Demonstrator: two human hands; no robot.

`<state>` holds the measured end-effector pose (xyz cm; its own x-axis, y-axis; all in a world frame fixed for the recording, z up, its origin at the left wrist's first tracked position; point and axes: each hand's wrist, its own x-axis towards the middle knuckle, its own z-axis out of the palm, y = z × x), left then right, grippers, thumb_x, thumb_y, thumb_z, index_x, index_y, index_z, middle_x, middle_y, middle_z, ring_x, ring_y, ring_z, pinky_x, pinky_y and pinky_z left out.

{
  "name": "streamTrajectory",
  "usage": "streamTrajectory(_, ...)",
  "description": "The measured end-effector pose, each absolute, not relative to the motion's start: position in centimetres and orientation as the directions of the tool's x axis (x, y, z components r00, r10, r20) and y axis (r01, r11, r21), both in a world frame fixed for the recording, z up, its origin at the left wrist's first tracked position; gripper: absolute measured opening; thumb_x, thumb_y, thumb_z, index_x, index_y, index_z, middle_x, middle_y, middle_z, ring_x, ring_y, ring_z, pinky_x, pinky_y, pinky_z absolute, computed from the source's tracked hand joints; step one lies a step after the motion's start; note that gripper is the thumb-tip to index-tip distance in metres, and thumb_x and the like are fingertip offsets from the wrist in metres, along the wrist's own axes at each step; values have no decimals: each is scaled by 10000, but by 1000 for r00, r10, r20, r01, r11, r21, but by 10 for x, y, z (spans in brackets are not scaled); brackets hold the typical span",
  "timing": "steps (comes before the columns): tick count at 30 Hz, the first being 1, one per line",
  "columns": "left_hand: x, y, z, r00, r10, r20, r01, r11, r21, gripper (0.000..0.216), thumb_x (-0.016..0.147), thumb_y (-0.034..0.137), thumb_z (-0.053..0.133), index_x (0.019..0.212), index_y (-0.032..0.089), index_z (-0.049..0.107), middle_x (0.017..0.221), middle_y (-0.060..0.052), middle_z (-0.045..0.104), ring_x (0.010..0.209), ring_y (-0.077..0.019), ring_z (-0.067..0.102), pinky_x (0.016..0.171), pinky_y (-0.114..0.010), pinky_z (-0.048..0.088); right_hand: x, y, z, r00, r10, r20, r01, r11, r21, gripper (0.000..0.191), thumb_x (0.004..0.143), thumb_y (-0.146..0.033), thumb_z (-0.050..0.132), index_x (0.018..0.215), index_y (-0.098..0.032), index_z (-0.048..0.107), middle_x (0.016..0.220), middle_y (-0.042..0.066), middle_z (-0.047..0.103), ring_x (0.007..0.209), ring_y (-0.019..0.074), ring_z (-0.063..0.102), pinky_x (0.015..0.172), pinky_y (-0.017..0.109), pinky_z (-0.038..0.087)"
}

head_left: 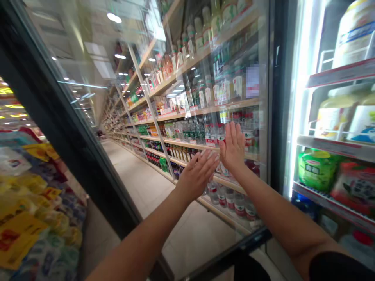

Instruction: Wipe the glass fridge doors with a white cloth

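Observation:
A glass cooler door (96,105) with a dark frame (73,136) stands swung open in front of me. My left hand (198,171) has its fingers stretched out at or close to the pane. Just to its right and a little higher, my right hand (233,146) is raised flat, fingers pointing up, also at or near the glass. Whether the palms actually touch the pane I cannot tell. Neither hand holds anything. Through the glass, shelves of bottles (211,132) show behind the hands.
On the right is the lit cooler, with yellowish bottles (334,113), a green package (318,168) and a red package (354,187) on wire shelves. Piled bagged goods (38,210) lie at the left. A pale tiled floor (125,168) runs along the aisle.

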<state>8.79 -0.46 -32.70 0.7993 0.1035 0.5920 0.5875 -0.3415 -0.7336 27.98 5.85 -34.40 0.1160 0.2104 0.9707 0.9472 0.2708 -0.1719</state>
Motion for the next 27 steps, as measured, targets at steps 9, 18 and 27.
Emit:
streamTrajectory(9,6,-36,-293,180,115,977,982,-75,-172,727,936,336,574,1579,226,255,1636,-152,241,1542,-344,125,1234,-622,95,280,58,-345,103,218,971,954,256,-158,615,1061,-394,192,1619,-181,48,1664,118,250,1560,263,148,1225,531,231)
streamTrajectory(18,-23,-55,-358,325,205,923,945,-37,-324,743,910,310,635,1567,263,292,1603,-148,318,1519,-326,220,1247,-565,127,280,59,-347,102,218,971,955,251,-157,632,1057,-387,229,1621,-183,29,1669,111,238,1560,263,145,1221,522,245)
streamTrajectory(27,-22,-58,-421,304,250,919,952,-52,-301,724,914,227,611,1561,175,292,1612,-228,257,1514,-419,161,1172,-626,294,280,61,-349,110,196,974,934,315,-169,650,1057,-406,267,1622,-206,17,1655,109,280,1561,255,149,1221,527,246)
